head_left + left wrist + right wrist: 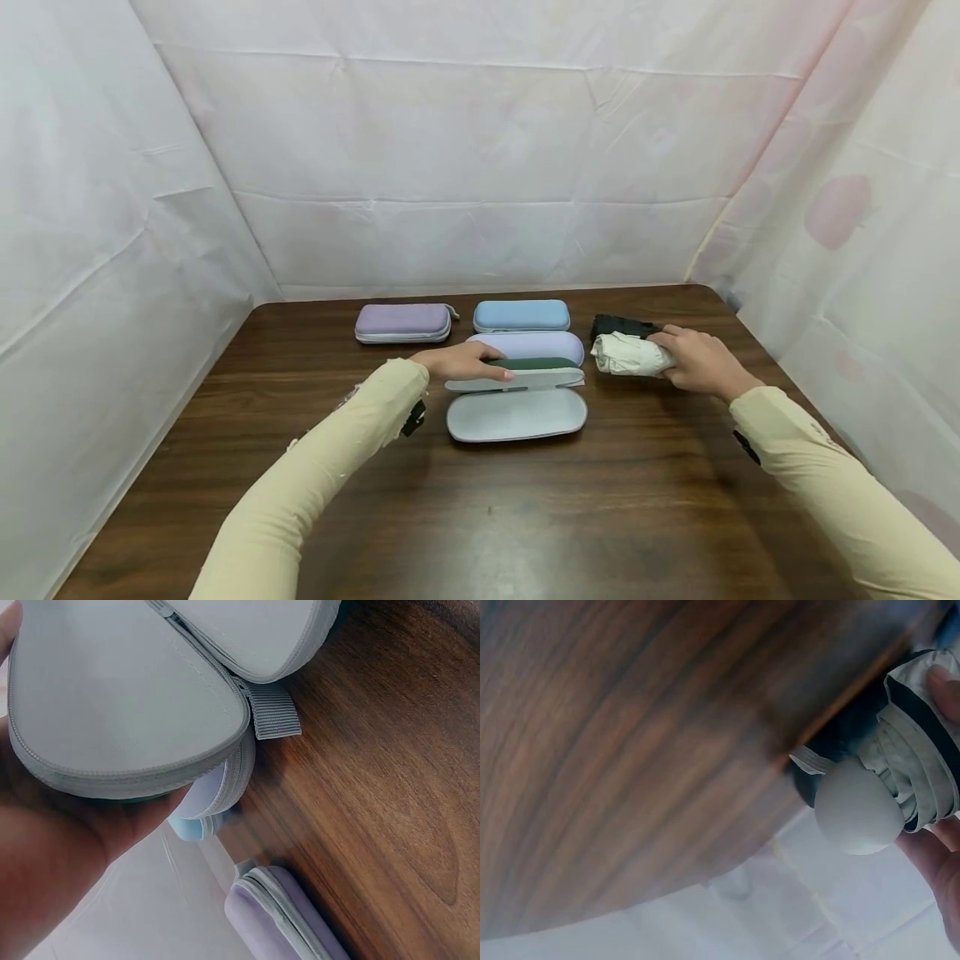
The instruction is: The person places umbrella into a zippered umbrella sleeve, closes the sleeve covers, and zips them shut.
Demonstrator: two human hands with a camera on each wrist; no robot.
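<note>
A dark green zippered case [517,417] lies unzipped and spread apart, its pale grey lining facing up. My left hand [461,362] holds its raised lid, thumb on the lining and fingers behind. In the left wrist view the lid's lining [127,705] and a ribbed grey tab [274,711] show close up. On the right, my right hand [697,362] grips a folded white umbrella [630,356]. Its rounded white handle end [859,806] shows in the right wrist view. Right behind it lies a folded black umbrella [618,326].
Behind the green case sit a lavender case [536,343] and a blue case [521,315], both closed. A purple case [402,322] lies at the back left. White curtains [465,142] enclose the wooden table [495,517] at the back and sides.
</note>
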